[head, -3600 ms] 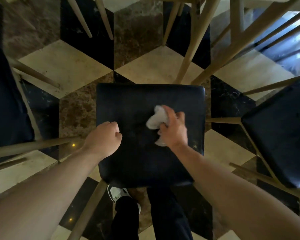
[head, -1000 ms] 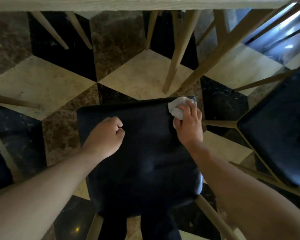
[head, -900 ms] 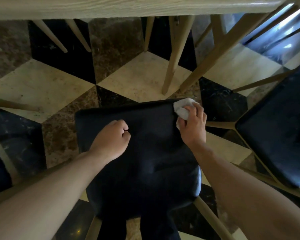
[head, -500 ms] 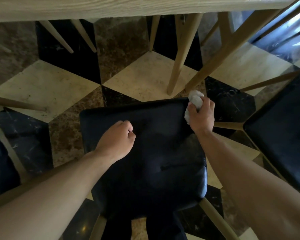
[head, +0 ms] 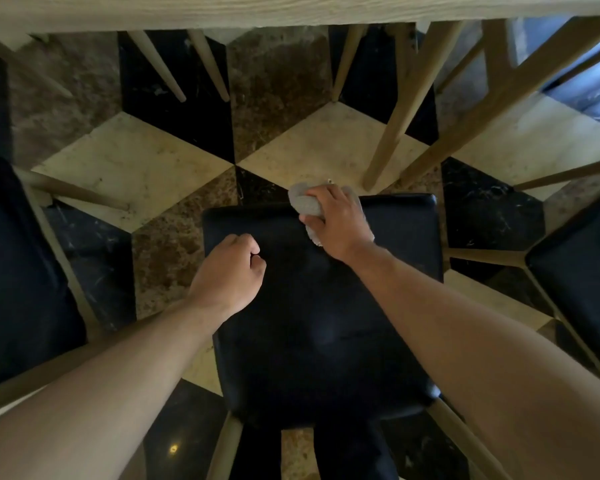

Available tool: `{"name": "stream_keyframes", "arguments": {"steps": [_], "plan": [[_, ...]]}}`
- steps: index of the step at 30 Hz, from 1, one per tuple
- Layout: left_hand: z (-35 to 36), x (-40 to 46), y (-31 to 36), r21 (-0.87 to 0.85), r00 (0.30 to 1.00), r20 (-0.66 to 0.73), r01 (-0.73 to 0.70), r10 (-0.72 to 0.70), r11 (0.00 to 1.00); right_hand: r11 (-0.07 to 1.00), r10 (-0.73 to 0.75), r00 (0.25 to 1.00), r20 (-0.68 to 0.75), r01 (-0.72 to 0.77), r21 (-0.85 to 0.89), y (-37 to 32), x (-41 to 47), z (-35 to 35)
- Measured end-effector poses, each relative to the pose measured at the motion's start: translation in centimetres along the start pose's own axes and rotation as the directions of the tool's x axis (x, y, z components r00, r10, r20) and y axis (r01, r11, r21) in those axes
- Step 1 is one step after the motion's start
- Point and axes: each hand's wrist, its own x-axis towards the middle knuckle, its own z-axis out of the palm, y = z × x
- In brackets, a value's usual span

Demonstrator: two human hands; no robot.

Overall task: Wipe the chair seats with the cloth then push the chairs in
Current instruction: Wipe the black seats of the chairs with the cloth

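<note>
A black padded chair seat [head: 326,334] on pale wooden legs fills the middle of the view, directly below me. My right hand [head: 340,223] presses a crumpled white cloth [head: 303,204] onto the seat's far edge, left of its middle. My left hand [head: 229,275] is a closed fist with nothing in it, resting on the seat's left part.
A pale wooden table edge [head: 291,10] runs across the top, with table and chair legs [head: 406,109] beyond the seat. Another black chair seat [head: 18,271] stands at the left, a third [head: 582,271] at the right. The floor is checkered marble.
My right hand has slid the cloth leftward along the seat's far edge, from the far right corner toward the middle. My left fist stays on the seat.
</note>
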Motion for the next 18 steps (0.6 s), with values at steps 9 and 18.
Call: {"name": "stream_keyframes", "arguments": {"steps": [9,18], "plan": [[-2.0,-1.7,-5.4,-0.065,0.995,-0.026,0.095,-0.097,0.993,0.961,0.149,0.985,-0.083,-0.165,-0.223,-3.3,1.9,1.5],[-3.0,-4.3,-11.3,-0.098,0.982,-0.09,0.157,-0.166,0.983,0.746,-0.456,0.798,0.394,0.585,-0.318,-14.8,-1.2,10.5]]}}
